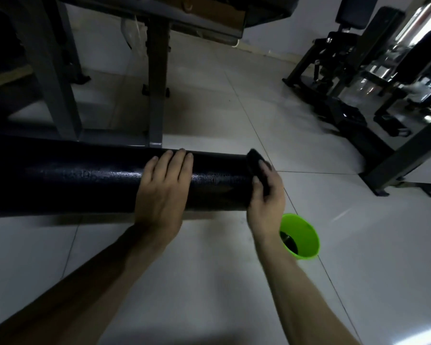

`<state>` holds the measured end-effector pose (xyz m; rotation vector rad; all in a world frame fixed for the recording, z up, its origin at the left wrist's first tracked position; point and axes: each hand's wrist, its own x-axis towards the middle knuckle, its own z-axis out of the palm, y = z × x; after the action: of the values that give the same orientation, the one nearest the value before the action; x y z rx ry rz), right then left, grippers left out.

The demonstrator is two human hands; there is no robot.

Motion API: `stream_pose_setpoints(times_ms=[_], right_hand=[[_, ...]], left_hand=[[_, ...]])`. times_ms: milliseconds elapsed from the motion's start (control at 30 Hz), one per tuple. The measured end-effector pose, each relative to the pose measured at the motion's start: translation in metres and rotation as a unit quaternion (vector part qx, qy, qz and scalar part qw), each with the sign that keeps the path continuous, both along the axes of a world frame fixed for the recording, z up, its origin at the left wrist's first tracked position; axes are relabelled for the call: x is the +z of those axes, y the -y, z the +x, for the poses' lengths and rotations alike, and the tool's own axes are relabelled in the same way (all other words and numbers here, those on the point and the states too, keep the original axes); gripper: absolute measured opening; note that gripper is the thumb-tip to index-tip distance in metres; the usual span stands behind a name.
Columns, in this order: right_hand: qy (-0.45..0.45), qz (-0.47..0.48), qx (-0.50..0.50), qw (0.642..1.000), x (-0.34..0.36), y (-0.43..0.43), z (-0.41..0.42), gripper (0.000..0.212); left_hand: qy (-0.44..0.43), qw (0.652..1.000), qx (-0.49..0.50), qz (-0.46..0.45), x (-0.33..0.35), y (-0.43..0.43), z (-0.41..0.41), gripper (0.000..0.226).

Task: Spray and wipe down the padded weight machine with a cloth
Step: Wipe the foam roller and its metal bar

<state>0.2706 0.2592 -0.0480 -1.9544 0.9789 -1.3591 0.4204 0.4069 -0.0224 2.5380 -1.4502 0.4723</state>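
Note:
A long black padded roller point(85, 180) of the weight machine runs across the view from the left edge to just right of centre, its surface shiny and wet-looking. My left hand point(163, 188) rests flat on top of the roller with straight fingers. My right hand point(265, 197) holds a dark cloth point(256, 165) against the roller's right end face, fingers curled round it.
A green plastic bowl point(306, 235) stands on the pale tiled floor just right of my right wrist. Grey steel frame legs point(156, 95) rise behind the roller. More black gym machines point(346, 78) and a grey frame foot point(403, 160) stand at the right.

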Motion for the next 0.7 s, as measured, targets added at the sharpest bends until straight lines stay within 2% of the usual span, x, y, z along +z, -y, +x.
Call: stream_pose_setpoints(times_ms=[100,200,300,367,533,700], right_hand=[[0.007,-0.026,-0.019,0.999,-0.022,-0.035,-0.01,0.046],[-0.005,-0.05,-0.012,0.999,-0.012,-0.014,-0.006,0.042],[0.003,0.017,0.0,1.0,0.021,0.029,0.012,0.036],[-0.004,0.035,-0.011,0.999,0.03,0.031,0.02,0.04],[-0.069,-0.098,0.035,0.992,-0.011,-0.027,-0.009,0.066],[-0.098,-0.1,-0.009,0.99,-0.011,-0.014,-0.009,0.062]], left_hand=[[-0.015,1.0,0.004,0.015,0.005,0.002,0.0,0.114],[-0.015,1.0,0.009,0.024,0.007,0.002,-0.001,0.113],[-0.017,1.0,0.007,0.023,0.006,0.0,-0.002,0.111],[-0.017,1.0,-0.005,0.021,0.007,0.0,0.001,0.116],[-0.028,0.999,-0.02,0.008,0.013,0.004,0.01,0.116],[-0.032,0.999,-0.023,-0.006,0.013,0.002,0.006,0.112]])
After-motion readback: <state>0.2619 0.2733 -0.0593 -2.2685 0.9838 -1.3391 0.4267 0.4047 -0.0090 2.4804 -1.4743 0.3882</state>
